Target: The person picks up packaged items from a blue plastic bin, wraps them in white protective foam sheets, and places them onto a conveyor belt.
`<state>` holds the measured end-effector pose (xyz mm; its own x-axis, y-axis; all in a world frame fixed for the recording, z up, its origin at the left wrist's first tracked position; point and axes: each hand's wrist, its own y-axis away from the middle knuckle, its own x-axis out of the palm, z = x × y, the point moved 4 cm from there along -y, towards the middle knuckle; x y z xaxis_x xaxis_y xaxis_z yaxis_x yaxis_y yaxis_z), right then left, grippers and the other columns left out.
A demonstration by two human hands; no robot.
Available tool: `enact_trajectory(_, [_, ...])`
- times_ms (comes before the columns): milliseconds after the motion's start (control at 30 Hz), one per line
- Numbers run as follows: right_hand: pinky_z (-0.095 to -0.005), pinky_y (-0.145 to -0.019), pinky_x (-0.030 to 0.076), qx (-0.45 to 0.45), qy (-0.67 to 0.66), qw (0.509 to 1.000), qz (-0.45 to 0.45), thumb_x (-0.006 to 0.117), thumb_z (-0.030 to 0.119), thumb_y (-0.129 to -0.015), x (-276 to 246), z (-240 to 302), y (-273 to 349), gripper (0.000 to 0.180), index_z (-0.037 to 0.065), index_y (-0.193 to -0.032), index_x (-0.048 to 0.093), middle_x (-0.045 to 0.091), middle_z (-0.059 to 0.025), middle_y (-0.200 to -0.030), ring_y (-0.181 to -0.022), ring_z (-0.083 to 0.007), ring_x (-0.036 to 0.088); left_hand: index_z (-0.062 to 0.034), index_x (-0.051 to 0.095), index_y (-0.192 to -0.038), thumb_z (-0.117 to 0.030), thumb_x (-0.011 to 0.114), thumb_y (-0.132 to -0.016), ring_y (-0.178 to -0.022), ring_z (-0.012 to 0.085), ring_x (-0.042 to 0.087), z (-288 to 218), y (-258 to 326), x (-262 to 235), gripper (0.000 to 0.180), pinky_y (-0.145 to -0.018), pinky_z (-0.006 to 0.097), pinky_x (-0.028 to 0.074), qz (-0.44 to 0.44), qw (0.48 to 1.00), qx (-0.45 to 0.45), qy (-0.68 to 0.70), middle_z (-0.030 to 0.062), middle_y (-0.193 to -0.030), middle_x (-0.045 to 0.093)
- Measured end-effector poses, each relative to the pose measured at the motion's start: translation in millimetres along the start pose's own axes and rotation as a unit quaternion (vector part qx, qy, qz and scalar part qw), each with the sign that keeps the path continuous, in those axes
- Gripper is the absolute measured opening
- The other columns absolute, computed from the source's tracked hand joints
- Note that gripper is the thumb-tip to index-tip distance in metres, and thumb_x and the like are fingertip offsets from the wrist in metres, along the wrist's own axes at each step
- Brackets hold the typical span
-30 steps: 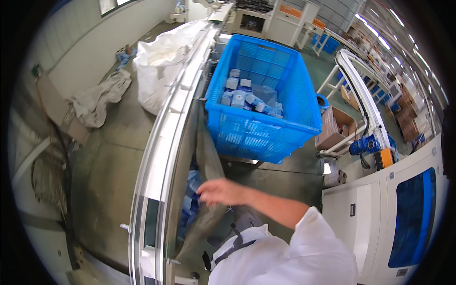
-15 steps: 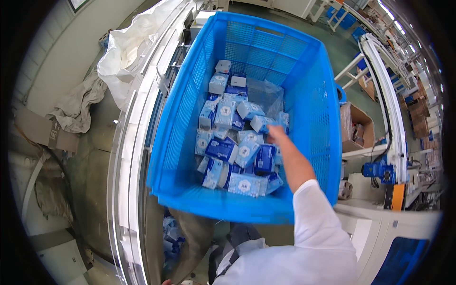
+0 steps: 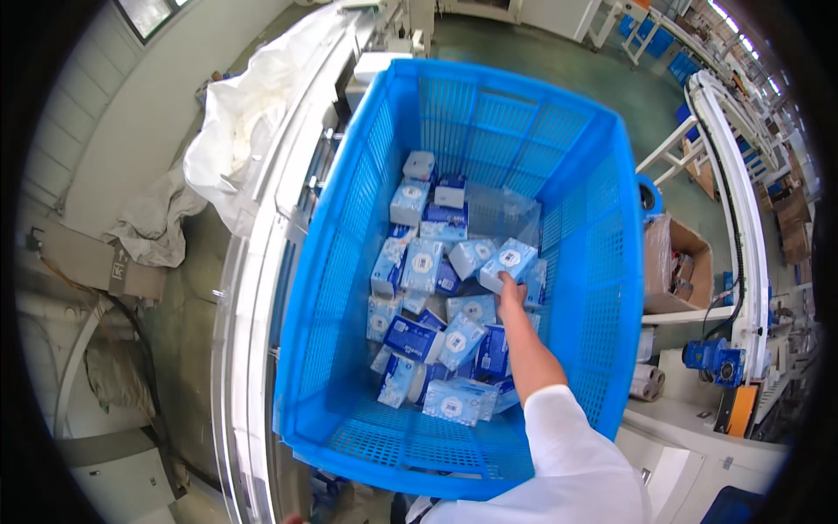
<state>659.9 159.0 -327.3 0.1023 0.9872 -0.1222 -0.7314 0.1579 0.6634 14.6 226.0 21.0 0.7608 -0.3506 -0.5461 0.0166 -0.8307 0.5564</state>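
Observation:
My right hand (image 3: pixel 511 295) reaches into a large blue plastic crate (image 3: pixel 458 485) and grips the near end of a light blue tissue pack (image 3: pixel 510 259). That pack is tilted up above the others. Under and around it lie several light blue and dark blue tissue packs, loosely heaped, among them a dark blue pack (image 3: pixel 412 339) and a light blue pack (image 3: pixel 422 265). Clear plastic film (image 3: pixel 497 214) lies at the heap's far side. Only a sliver of my left hand (image 3: pixel 295 519) shows at the lower edge, its fingers not readable.
Left of the crate runs a white machine rail (image 3: pixel 262 288), with a white plastic sack (image 3: pixel 231 131) beyond it. A cardboard box (image 3: pixel 679 266) stands on the right, near a blue motor (image 3: pixel 714 360). White frames extend behind it.
My right hand has lifted and turned the light blue tissue pack, so its broad face shows. The view has shifted, and the crate appears lower in it.

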Motion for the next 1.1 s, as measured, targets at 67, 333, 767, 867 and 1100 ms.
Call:
enact_trajectory(67, [-0.0371,-0.081,0.047,-0.094,0.037,0.977,0.185,0.072,0.020,-0.069,9.4,61.2,54.7,0.070,0.001,-0.130,0.042,0.057,-0.0146,-0.115,-0.100,-0.0272,0.058,-0.0009,0.056,-0.120,-0.015,0.061,-0.091,-0.092,0.0129,0.055,-74.9,-8.0,25.4,0.033,-0.079,0.029,0.047,0.089,0.990,0.048,0.096,0.0059,-0.102,0.061])
enact_trajectory(333, [-0.0318,-0.091,0.044,-0.249,0.247,0.601,0.719,0.072,0.019,-0.074,9.4,181.6,366.9,0.062,0.003,-0.130,0.051,0.057,-0.0092,-0.118,-0.109,-0.0183,0.053,-0.0096,0.021,-0.147,-0.031,0.073,-0.081,-0.123,0.0283,0.046,-279.1,-59.3,146.0,0.086,-0.096,0.038,0.043,0.337,0.898,0.255,0.118,0.0216,-0.140,0.038])
enact_trajectory(767, [-0.0319,-0.093,0.041,-0.225,0.099,0.710,0.660,0.041,0.028,-0.099,-27.9,10.7,555.0,0.038,0.001,-0.116,0.061,0.064,-0.0076,-0.110,-0.104,-0.0187,0.056,-0.0001,0.049,-0.118,-0.026,0.070,-0.084,-0.093,0.0169,0.058,-93.6,-15.9,31.5,0.047,-0.080,0.032,0.049,0.234,0.861,0.185,0.411,0.0093,-0.102,0.059])
enact_trajectory(867, [-0.0340,-0.088,0.044,-0.236,0.098,0.765,0.591,0.042,0.037,-0.097,-51.5,-21.3,577.8,0.042,0.005,-0.122,0.056,0.059,-0.0080,-0.115,-0.103,-0.0192,0.056,-0.0014,0.048,-0.119,-0.025,0.066,-0.087,-0.096,0.0197,0.060,-29.3,-20.1,-20.3,0.044,-0.081,0.035,0.050,0.195,0.837,0.149,0.489,0.0100,-0.105,0.060])
enact_trajectory(1100, [-0.0386,-0.095,0.043,-0.691,0.215,0.509,0.467,0.066,0.006,-0.074,-115.0,-100.5,695.1,0.049,0.005,-0.122,0.054,0.050,-0.0144,-0.127,-0.117,-0.0306,0.049,-0.0061,0.049,-0.127,-0.038,0.048,-0.095,-0.109,0.0259,0.058,97.2,-16.4,-85.6,0.045,-0.094,0.043,0.045,0.265,0.685,-0.017,0.678,0.0109,-0.124,0.058])
